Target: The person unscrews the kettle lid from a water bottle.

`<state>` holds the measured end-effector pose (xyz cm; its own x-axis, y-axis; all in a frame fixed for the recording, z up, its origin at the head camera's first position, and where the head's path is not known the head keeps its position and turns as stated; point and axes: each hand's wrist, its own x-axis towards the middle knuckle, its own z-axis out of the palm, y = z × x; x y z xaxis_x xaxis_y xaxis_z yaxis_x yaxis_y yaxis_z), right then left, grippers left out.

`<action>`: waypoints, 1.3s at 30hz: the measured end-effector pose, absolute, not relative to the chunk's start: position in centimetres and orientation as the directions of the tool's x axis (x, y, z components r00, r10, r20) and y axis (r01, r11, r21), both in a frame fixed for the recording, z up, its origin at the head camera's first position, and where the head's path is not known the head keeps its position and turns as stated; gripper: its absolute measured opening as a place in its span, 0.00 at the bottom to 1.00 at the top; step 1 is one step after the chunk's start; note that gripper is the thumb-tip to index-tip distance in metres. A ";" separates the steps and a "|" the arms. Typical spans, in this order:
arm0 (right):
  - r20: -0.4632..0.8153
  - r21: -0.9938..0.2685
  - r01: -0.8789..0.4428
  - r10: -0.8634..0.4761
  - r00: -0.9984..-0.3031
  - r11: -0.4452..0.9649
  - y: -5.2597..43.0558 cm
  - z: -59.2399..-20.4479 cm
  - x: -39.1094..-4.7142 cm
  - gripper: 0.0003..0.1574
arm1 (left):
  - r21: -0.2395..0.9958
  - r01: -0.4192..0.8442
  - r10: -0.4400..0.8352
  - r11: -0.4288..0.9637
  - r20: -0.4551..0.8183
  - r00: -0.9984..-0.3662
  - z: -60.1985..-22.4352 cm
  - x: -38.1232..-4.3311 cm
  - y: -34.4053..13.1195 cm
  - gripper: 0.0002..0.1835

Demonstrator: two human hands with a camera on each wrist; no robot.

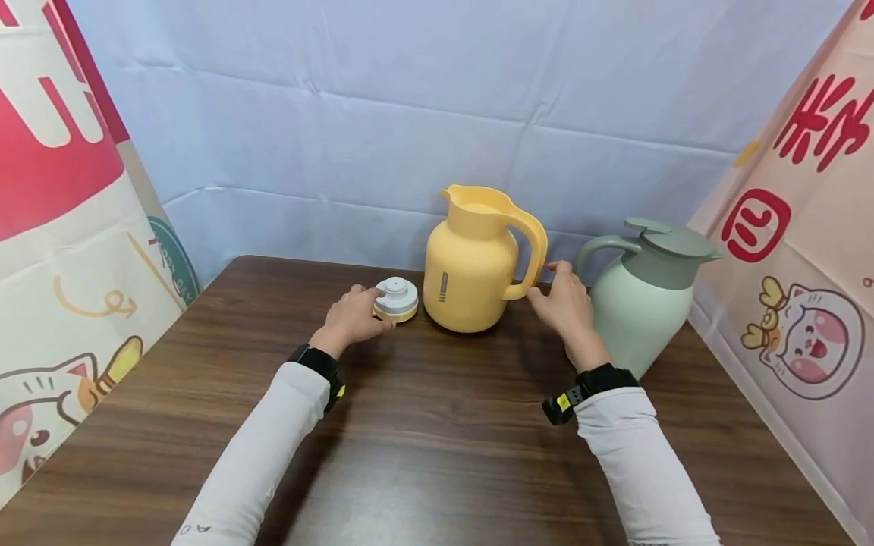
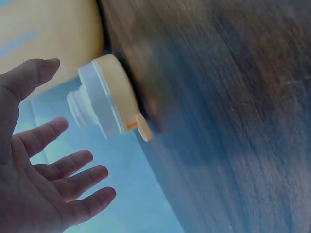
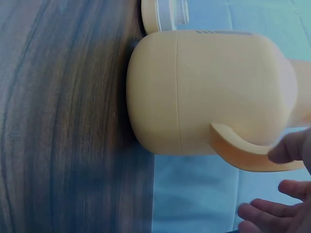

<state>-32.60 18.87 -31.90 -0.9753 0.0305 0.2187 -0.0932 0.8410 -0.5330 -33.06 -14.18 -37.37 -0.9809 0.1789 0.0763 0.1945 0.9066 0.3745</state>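
A yellow thermos jug [image 1: 471,265] stands upright, its lid off and its curved handle [image 3: 243,150] toward my right hand. Just left of the jug lies its lid [image 1: 396,299], upside down with the pale plug facing up and a small yellow tab [image 2: 144,127] at its edge. My left hand [image 1: 353,312] is at the lid's left side; the left wrist view shows its fingers [image 2: 80,182] spread, with a gap before the lid. My right hand [image 1: 565,303] is beside the handle, fingers loosely extended, the thumb [image 3: 286,148] overlapping the handle in the right wrist view.
A pale green thermos jug [image 1: 642,303] with a darker green lid stands close to the right of my right hand. The wooden table [image 1: 437,455] ends at a light blue cloth backdrop [image 1: 328,136]. Printed cloths [image 1: 785,250] hang at both sides.
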 end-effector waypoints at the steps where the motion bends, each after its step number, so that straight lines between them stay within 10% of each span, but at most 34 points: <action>1: 0.247 -0.529 -0.088 0.054 -0.968 0.844 18.9 -32.0 -32.4 0.33 | 0.371 0.202 0.185 0.906 0.080 -0.979 -37.3 -32.8 -14.1 0.36; 12: 0.498 -0.664 -0.192 0.236 -0.834 0.723 19.7 -33.1 -32.3 0.29 | 0.325 0.245 0.230 0.914 0.083 -0.970 -37.5 -31.4 -12.5 0.36; 39: 0.355 -0.769 -0.192 0.158 -0.921 0.610 21.3 -33.8 -33.6 0.32 | 0.334 0.279 0.267 0.901 0.081 -0.960 -39.8 -31.3 -12.5 0.33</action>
